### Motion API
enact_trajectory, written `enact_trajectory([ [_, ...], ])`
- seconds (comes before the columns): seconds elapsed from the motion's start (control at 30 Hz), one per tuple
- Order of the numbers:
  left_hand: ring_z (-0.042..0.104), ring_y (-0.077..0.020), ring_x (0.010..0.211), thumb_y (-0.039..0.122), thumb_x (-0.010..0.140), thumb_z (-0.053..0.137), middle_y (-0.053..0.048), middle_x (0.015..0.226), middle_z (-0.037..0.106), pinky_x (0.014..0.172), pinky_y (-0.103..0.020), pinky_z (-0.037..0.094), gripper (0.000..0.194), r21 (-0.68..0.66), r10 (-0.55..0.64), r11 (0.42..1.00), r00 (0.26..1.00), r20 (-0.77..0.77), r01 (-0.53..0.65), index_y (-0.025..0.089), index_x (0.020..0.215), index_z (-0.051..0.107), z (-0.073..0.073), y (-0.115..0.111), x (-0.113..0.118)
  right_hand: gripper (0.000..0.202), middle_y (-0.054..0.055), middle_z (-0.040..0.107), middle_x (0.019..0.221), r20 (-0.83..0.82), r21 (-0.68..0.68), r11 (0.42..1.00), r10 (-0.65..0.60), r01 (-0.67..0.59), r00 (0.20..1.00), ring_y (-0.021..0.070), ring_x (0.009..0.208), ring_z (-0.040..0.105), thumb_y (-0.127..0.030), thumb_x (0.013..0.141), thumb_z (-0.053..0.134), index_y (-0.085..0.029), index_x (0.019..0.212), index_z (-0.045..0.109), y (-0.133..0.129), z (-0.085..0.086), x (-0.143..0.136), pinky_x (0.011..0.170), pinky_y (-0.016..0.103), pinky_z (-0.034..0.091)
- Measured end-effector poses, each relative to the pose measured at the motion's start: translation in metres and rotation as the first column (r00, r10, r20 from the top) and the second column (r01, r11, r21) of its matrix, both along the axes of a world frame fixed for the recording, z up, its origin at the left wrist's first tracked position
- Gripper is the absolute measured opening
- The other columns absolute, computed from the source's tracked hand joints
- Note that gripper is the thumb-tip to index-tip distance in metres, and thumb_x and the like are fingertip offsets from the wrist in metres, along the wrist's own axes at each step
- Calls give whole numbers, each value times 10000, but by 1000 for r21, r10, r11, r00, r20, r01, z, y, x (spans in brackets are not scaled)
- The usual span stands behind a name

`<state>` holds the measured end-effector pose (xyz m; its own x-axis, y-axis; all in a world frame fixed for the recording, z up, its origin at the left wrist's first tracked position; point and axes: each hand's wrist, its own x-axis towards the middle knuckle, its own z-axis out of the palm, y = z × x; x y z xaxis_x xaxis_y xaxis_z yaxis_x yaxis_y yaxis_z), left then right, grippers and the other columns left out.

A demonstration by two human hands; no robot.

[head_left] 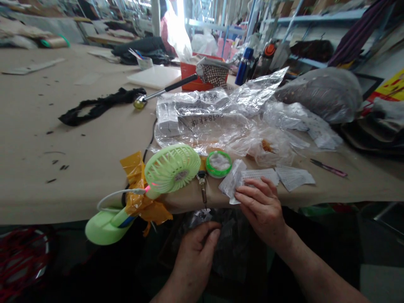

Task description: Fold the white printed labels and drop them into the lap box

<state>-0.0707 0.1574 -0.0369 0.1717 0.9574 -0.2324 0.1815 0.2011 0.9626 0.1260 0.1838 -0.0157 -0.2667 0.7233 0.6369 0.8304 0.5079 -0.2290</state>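
My left hand (197,250) is just below the table's front edge, thumb and index finger pressed together. What lies in that pinch is too small to make out; a small whitish scrap (202,216) shows just beyond the fingers. Above it, the thin tip of a tool like a soldering iron (203,189) points down over the edge. My right hand (261,207) rests with fingers stretched out on a printed paper sheet (260,174). Crumpled paper strips (232,179) lie to its left, and another printed sheet (295,177) to its right.
A green fan (173,168) is fixed with orange tape (134,168) at the edge. Beside the tool stands a green tub (219,164) with white fluffy stuff. Clear plastic bags (202,122), a hammer (164,90), black cloth (101,105) and a pen (328,167) lie around.
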Motion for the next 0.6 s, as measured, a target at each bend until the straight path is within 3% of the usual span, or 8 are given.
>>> enact_trajectory([
  [0.07,622,-197,729,253,774,622,-39,721,700,706,-286,470,118,-108,-5,994,994,112,17,184,748,713,8,3,9,185,2,713,963,-45,18,998,61,-60,997,208,1076,577,-132,842,588,-253,950,676,-3,2,4,1042,486,329],
  [0.13,621,-189,732,307,793,626,-57,743,693,687,-279,479,170,-282,36,957,947,319,59,156,789,704,16,6,19,182,8,711,957,-70,22,992,122,-120,990,212,1082,571,-138,841,588,-251,956,671,-9,4,6,1028,488,349],
  [0.23,622,-158,760,364,840,598,-78,871,687,684,-261,496,247,-450,171,874,752,636,182,140,904,680,26,9,33,142,25,709,947,-95,8,980,197,-197,976,217,1081,566,-160,866,561,-228,931,667,-26,5,2,1002,481,385],
  [0.33,597,-103,682,304,838,620,-69,833,679,619,-190,474,196,-465,237,854,624,745,232,123,893,673,30,13,45,142,17,713,909,-97,-1,969,248,-249,964,196,1052,582,-161,885,537,-218,898,667,-40,5,-2,994,444,410],
  [0.47,566,-78,559,214,778,674,-43,680,653,521,-148,436,123,-519,274,834,675,685,188,94,801,658,30,18,55,160,24,708,940,-67,-19,969,246,-248,967,193,1052,583,-174,875,546,-215,988,652,-42,7,8,959,405,459],
  [0.6,593,-110,530,251,805,639,-55,667,671,535,-209,489,151,-573,242,810,818,522,127,106,845,643,29,17,56,298,93,660,1065,34,-50,999,-17,19,999,256,1103,544,-203,857,563,-174,1151,601,-23,7,28,939,448,474],
])
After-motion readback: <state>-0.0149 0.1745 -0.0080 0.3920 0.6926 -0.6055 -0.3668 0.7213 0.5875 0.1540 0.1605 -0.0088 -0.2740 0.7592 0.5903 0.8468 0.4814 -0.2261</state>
